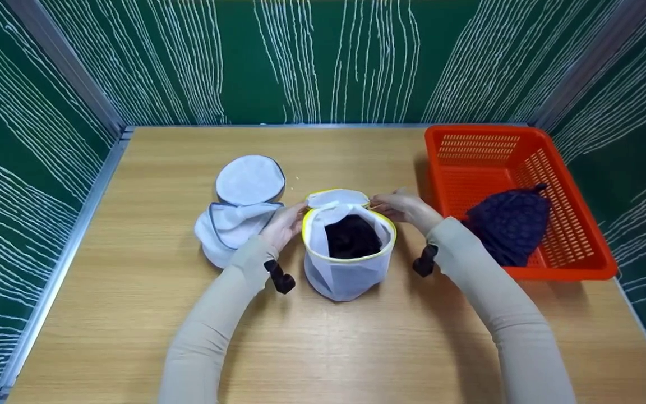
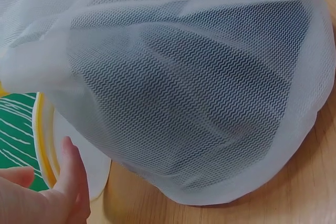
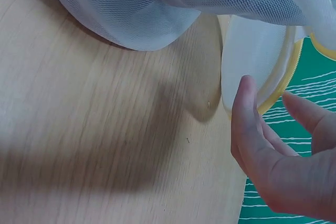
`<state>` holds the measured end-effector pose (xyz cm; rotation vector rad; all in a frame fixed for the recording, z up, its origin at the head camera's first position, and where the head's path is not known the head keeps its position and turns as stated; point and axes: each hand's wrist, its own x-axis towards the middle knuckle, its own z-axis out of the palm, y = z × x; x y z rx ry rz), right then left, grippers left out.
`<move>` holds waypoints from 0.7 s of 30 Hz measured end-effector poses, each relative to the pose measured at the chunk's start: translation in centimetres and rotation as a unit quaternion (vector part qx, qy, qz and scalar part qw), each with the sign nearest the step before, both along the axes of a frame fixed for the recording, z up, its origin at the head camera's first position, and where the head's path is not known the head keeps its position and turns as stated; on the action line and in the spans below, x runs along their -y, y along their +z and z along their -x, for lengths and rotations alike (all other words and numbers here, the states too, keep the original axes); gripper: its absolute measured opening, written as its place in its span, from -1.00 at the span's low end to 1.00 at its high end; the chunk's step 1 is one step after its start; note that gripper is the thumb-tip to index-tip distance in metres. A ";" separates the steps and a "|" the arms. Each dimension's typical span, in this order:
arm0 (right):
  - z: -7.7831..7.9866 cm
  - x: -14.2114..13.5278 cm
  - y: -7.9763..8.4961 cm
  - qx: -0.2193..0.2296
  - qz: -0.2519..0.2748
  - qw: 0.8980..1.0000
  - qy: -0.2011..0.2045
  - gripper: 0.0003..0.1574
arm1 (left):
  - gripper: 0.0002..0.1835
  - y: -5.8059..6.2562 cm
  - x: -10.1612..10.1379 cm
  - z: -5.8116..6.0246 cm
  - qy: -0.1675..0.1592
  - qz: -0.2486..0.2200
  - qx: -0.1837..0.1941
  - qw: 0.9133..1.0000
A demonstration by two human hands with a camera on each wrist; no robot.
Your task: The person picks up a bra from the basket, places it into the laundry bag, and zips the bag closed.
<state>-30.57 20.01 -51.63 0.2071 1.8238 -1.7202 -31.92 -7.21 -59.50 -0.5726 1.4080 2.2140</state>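
Note:
A white mesh laundry bag (image 1: 347, 275) with yellow zipper trim stands upright on the table, its round lid (image 1: 338, 198) folded back at the far side. Dark cloth (image 1: 354, 237) lies inside and shows through the mesh in the left wrist view. My left hand (image 1: 285, 224) is at the lid's left edge, its extended finger (image 2: 73, 177) overlapping the yellow rim. On the opposite side, my right hand (image 1: 404, 207) has its fingertips right at the lid's right edge. Its fingers (image 3: 247, 114) are fairly straight, with the thumb apart from them.
To the left lies a second white mesh bag (image 1: 222, 247) with dark trim, its round lid (image 1: 250, 180) spread behind it. An orange-red plastic basket (image 1: 570, 273) stands at the right, holding a dark blue patterned cloth (image 1: 511, 224). Green panels (image 1: 446, 62) enclose the wooden table (image 1: 323, 348).

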 end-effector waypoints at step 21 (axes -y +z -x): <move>-3.0 1.7 7.6 -0.028 0.025 0.993 -0.114 -0.42 | -0.65 11.7 -0.3 -4.8 0.014 -0.012 -0.117 0.993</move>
